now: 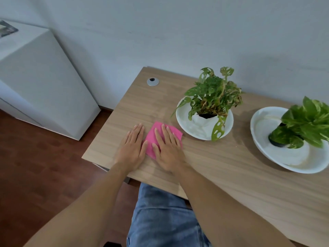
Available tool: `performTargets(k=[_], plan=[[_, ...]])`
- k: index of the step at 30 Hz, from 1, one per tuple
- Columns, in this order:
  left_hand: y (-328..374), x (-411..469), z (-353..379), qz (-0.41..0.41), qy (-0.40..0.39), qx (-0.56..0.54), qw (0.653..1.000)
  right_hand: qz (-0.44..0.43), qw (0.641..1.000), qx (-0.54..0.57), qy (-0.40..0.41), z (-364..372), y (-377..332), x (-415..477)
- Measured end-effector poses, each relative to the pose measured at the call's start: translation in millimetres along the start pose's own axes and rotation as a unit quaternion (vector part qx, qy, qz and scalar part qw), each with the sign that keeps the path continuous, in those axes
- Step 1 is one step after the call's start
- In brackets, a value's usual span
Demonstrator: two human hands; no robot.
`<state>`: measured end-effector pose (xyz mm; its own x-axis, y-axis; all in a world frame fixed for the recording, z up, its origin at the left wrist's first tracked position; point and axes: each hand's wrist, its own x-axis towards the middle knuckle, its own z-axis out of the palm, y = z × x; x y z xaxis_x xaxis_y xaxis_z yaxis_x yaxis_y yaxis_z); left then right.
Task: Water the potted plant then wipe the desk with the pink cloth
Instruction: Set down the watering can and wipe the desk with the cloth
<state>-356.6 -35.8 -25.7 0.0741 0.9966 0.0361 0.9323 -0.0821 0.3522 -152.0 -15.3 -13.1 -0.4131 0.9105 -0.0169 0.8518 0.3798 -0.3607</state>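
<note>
A folded pink cloth (151,138) lies flat on the wooden desk (222,166), near its left end. My right hand (168,148) presses flat on top of the cloth, fingers spread and covering its right half. My left hand (131,147) rests palm down on the desk beside the cloth, its thumb touching the cloth's left edge. A potted plant with holed leaves (213,97) stands in a white bowl (185,122) just right of the cloth. No watering vessel is in view.
A second leafy plant (306,123) sits in a larger white bowl (263,132) at the far right. A silver cable grommet (153,81) is set in the desk's back left corner. A white cabinet (44,82) stands left, across the dark wooden floor.
</note>
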Motion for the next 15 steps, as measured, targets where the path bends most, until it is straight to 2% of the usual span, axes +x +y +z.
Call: performTargets(k=[5, 15], plan=[[21.3, 10.8, -2.7, -0.013, 0.010, -0.003, 1.000, -0.003, 1.000, -0.015, -0.018, -8.4, 16.7, -17.8], [92.2, 28.5, 22.9, 0.081, -0.013, -0.014, 0.996, 0.013, 1.000, -0.020, -0.009, -26.6, 67.8, -71.8]])
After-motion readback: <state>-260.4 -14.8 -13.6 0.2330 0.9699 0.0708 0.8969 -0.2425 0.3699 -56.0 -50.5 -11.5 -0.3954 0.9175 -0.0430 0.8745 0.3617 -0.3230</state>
